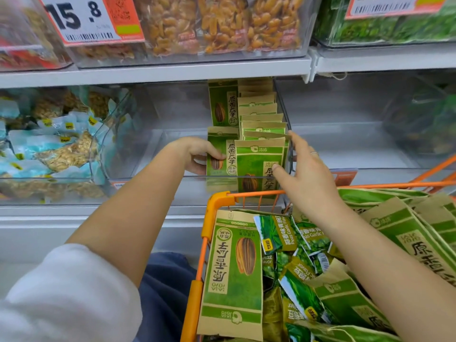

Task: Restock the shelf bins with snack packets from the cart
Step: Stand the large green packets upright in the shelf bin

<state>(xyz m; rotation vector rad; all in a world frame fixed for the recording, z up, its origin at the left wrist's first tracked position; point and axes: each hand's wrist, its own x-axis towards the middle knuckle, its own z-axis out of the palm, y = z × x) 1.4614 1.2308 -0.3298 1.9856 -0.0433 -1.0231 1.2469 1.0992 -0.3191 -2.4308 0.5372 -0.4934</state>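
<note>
A clear shelf bin (158, 174) on the middle shelf holds upright green-and-tan sunflower seed packets. My left hand (199, 154) grips the front left packet (222, 154) inside the bin, fingers curled round its edge. My right hand (303, 174) is spread open, fingertips touching the front right packet (259, 164) and the row of packets (261, 119) behind it. Below, the orange cart (214, 201) holds more sunflower seed packets (234, 272) and small green pea packets (283, 233).
A bin of blue nut packets (49, 144) sits to the left. Bins of orange snacks (222, 23) stand on the upper shelf beside a 15.8 price tag (91, 18). Green snack bins (424, 124) stand to the right. The left half of the seed bin holds nothing.
</note>
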